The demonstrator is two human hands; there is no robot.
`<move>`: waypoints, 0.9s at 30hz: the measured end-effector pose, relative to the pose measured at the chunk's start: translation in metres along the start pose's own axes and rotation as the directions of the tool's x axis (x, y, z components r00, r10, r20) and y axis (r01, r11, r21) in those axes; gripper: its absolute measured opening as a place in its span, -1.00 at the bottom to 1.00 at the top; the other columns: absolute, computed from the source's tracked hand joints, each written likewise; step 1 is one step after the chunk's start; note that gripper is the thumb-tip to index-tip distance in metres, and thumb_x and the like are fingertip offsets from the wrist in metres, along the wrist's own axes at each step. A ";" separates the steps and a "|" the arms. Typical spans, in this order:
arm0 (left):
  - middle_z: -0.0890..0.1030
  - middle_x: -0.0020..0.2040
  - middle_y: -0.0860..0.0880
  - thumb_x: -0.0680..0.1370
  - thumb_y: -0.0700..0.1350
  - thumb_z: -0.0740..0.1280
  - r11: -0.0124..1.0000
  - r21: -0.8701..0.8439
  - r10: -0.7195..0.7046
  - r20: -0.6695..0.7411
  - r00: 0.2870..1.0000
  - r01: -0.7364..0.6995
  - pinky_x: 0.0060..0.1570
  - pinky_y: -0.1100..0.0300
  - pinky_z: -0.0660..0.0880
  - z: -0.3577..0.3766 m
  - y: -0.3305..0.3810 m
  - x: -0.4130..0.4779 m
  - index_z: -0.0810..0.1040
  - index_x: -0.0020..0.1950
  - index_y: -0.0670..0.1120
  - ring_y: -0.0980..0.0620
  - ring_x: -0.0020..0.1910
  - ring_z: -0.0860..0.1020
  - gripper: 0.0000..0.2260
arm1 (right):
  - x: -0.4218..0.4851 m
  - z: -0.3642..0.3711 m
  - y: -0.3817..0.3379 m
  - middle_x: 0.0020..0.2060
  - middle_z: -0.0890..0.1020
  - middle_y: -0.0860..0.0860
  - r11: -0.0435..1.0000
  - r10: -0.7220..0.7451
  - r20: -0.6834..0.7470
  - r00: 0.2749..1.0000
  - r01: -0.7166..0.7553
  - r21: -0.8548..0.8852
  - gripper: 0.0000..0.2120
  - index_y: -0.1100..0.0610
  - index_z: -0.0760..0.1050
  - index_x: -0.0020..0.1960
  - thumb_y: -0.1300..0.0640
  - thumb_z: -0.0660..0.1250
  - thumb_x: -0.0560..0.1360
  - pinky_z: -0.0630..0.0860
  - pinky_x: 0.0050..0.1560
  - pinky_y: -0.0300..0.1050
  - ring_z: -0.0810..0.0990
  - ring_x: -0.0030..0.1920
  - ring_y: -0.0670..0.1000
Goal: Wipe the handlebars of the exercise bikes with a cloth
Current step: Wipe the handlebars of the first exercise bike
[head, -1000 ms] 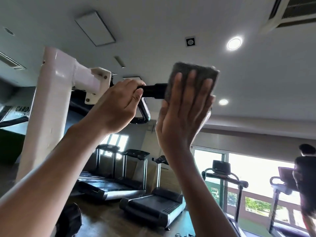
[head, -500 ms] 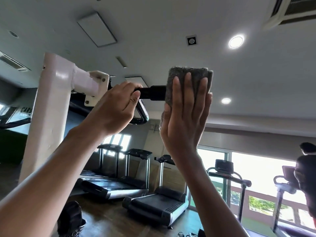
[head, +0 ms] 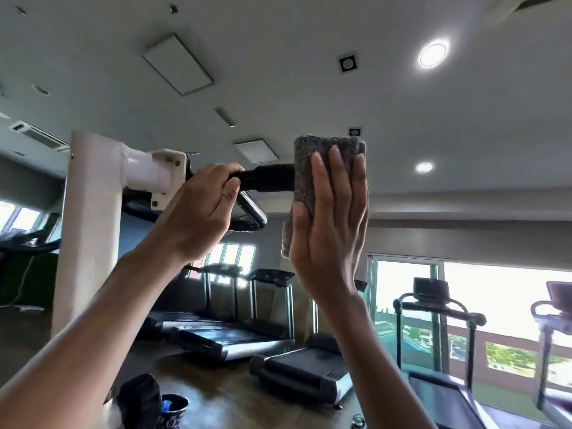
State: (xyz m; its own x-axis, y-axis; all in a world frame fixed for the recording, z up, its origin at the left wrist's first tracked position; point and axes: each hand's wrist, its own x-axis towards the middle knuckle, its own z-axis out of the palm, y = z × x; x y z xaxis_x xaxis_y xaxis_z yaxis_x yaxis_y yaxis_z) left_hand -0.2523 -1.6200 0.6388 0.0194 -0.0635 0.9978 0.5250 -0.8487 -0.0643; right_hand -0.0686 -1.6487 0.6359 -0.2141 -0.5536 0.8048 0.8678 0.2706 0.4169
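Pressed flat-fingered by the right hand (head: 328, 230) onto the end of the black tubular handlebar (head: 267, 178) (gripped by the left hand (head: 198, 215)), the folded grey cloth (head: 311, 156) could be dropped if pressure is eased.

You have one view, from the wide-angle camera worn on your head; it sits below the handlebar (head: 266, 178) and tilts upward, so the ceiling (head: 278, 72) with its round lights fills the upper half of the frame; your forearms rise from the lower edge; your left hand (head: 198, 212), curled round the handlebar, and your right hand (head: 331, 230), flat against the cloth (head: 322, 162), sit near the lens at the centre; the white post (head: 89, 227) stands just left of them; the treadmills (head: 235, 339) lie well beyond, low in the frame; the windows (head: 495, 305) fall at the lower right, where uprights lean with the lens.
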 end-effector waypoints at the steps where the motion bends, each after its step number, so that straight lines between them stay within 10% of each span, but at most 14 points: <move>1: 0.48 0.06 0.06 0.62 0.03 0.03 1.000 -0.001 -0.015 0.002 1.000 0.015 0.15 0.16 0.34 -0.001 0.002 0.000 0.46 0.30 -0.14 0.09 0.10 0.44 -0.60 | -0.002 -0.002 0.002 0.47 0.29 0.15 0.992 0.097 -0.024 0.995 -0.095 0.080 -0.56 0.16 0.20 0.47 0.10 0.08 0.61 0.18 0.49 0.14 0.14 0.53 0.18; 12: 0.50 0.21 -0.11 0.60 0.13 -0.01 0.990 0.134 -0.035 -0.016 0.999 0.037 0.31 0.10 0.31 0.009 0.040 -0.002 0.41 0.36 -0.21 -0.04 0.25 0.42 -0.46 | -0.022 0.000 0.047 0.25 0.47 -0.11 0.566 0.550 0.241 0.800 -0.569 0.597 -0.56 -0.23 0.29 0.39 -0.32 -0.04 0.58 0.35 0.13 0.54 0.52 0.16 0.24; 20: 0.58 0.06 -0.13 0.62 0.05 0.04 0.993 -0.003 -0.120 -0.021 0.993 0.120 0.11 0.20 0.40 0.010 0.054 0.008 0.49 0.22 -0.14 -0.04 0.11 0.52 -0.62 | 0.001 -0.021 0.045 0.08 0.55 -0.16 0.698 0.452 0.217 0.865 -0.495 0.518 -0.59 0.00 0.46 0.23 -0.11 -0.04 0.58 0.32 0.08 -0.29 0.46 0.11 -0.10; 27: 0.53 0.06 0.03 0.62 0.08 0.01 0.966 -0.092 -0.246 -0.068 0.967 0.240 0.11 0.32 0.33 0.019 0.066 -0.002 0.45 0.18 0.03 0.11 0.09 0.48 -0.71 | 0.000 -0.033 0.052 0.15 0.55 -0.05 0.678 0.392 0.337 0.856 -0.516 0.523 -0.63 0.14 0.47 0.24 0.01 0.03 0.60 0.40 0.18 -0.06 0.48 0.17 0.00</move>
State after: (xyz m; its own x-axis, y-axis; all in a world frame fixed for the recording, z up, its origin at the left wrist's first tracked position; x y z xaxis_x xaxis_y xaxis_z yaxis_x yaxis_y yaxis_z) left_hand -0.2014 -1.6654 0.6325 -0.1686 0.1118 0.9793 0.4342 -0.8836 0.1756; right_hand -0.0086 -1.6603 0.6435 0.0058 -0.1029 0.9947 0.4642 0.8813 0.0885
